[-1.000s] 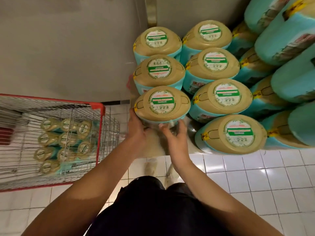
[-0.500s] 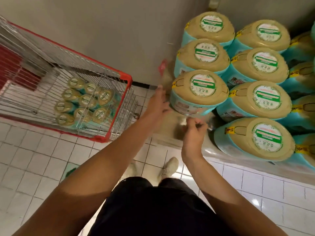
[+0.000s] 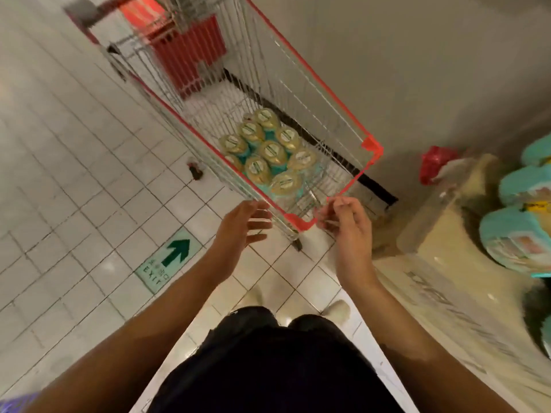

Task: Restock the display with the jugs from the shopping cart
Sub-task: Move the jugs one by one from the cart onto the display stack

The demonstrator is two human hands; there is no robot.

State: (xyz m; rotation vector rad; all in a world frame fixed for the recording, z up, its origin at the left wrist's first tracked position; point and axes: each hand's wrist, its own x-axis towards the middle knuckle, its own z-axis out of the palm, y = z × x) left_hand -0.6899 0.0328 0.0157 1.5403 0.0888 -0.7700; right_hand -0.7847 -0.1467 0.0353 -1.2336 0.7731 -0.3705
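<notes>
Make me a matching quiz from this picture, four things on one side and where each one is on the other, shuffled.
Things:
1 jugs
2 red bag
3 exit sign
4 left hand

Places:
A stuck on the floor
B inside the shopping cart
C beside the display
D open, near the cart's front corner

Pairs: 1-B, 2-C, 3-A, 4-D

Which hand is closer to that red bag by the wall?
Right. The right hand is just right of the front corner of the shopping cart, with the red bag up and to its right. The left hand is on the corner's other side, farther away.
</notes>
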